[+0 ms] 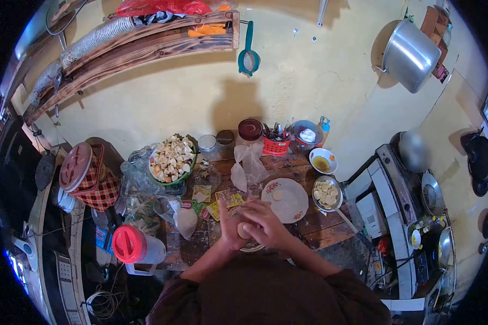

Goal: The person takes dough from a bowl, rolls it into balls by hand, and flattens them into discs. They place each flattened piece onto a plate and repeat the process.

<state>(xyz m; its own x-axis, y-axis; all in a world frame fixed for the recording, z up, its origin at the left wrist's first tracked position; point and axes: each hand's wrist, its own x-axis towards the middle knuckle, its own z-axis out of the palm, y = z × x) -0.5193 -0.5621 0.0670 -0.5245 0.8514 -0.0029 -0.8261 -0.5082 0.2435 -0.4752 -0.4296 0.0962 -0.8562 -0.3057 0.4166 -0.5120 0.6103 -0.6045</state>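
My left hand (pixel 231 229) is palm up with its fingers stretched away from me, and a small round lump of dough (pixel 244 231) rests in its palm. Over it lies my right hand (pixel 269 226), its fingers touching the lump and the left palm. Just beyond my right hand, a white flower-edged plate (pixel 295 208) bears one pale flat dough piece (pixel 277 195). Part of a bowl rim (pixel 253 249) shows beneath my hands, but its contents are hidden. To the right, a frying pan (pixel 339 201) holds several pale round pieces.
Yellow packets (pixel 229 199), a plastic bag (pixel 250 162) and a bowl of yellowish liquid (pixel 323 161) surround the work area. A green basket of cut pieces (pixel 172 160) stands left, near a red-lidded jug (pixel 138 246). The stove (pixel 398 184) is at right.
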